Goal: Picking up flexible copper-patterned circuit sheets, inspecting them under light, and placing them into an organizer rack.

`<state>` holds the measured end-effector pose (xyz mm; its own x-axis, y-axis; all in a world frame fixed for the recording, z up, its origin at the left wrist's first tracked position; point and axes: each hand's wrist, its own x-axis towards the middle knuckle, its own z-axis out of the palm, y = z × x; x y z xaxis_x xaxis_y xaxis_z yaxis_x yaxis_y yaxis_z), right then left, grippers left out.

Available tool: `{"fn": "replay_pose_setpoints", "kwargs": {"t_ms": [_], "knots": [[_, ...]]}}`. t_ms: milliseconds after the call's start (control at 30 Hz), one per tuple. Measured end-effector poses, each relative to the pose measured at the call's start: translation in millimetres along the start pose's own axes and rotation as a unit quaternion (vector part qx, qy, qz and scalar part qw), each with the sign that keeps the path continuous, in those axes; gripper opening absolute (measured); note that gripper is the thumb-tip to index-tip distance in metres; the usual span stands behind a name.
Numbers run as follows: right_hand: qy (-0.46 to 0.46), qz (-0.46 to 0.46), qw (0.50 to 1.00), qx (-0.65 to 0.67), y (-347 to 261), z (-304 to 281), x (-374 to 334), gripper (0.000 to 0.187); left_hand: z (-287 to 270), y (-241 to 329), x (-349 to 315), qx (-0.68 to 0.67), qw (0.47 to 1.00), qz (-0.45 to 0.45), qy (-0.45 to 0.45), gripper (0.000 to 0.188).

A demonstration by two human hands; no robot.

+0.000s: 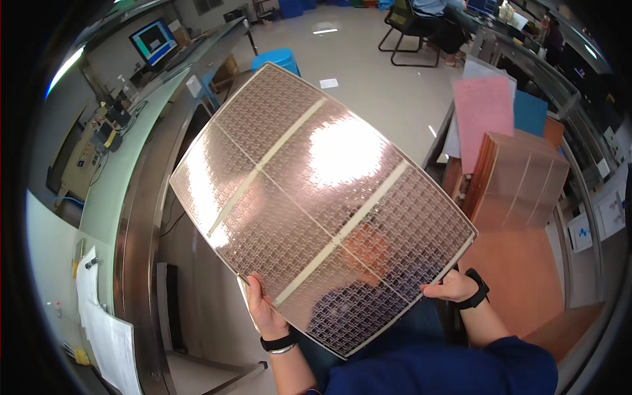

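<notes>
A large, shiny copper-coloured circuit board panel [289, 197] is held up tilted in front of me. Rows of small repeated patterns cover it, divided by pale bands and thin lines. My left hand [266, 313] grips its lower left edge, thumb on the face and the other fingers hidden behind. On the lower right edge, near the corner, my right hand [453, 287] pinches the panel the same way. A pale strip shows behind the edge by my left hand; I cannot tell whether it is a second sheet. Bright light and my reflection show on the surface.
To the right, a stack of copper panels [520, 181] leans on a rack with a pink sheet [484, 118] behind it. A long bench [108, 191] runs along the left, with a monitor [155, 43]. Beyond the panel are a blue stool [280, 60] and a seated person [434, 16].
</notes>
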<state>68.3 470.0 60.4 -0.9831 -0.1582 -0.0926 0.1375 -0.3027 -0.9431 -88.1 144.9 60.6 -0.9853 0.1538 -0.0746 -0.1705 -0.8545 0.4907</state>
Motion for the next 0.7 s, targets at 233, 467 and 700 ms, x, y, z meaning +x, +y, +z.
{"fn": "replay_pose_setpoints", "kwargs": {"t_ms": [233, 467, 700], "knots": [[-0.025, 0.031, 0.999, -0.012, -9, -1, 0, 0.051, 4, -6, 1, -0.005, 1.000, -0.027, 0.015, 0.029], [0.028, 0.023, 0.986, 0.165, 4, 4, 7, 0.050, 0, -5, 2, -0.031, 0.998, -0.044, 0.018, 0.033], [0.023, 0.023, 0.967, 0.254, 13, 4, 16, 0.041, 9, -7, 12, 0.014, 0.999, -0.038, 0.020, 0.034]]}}
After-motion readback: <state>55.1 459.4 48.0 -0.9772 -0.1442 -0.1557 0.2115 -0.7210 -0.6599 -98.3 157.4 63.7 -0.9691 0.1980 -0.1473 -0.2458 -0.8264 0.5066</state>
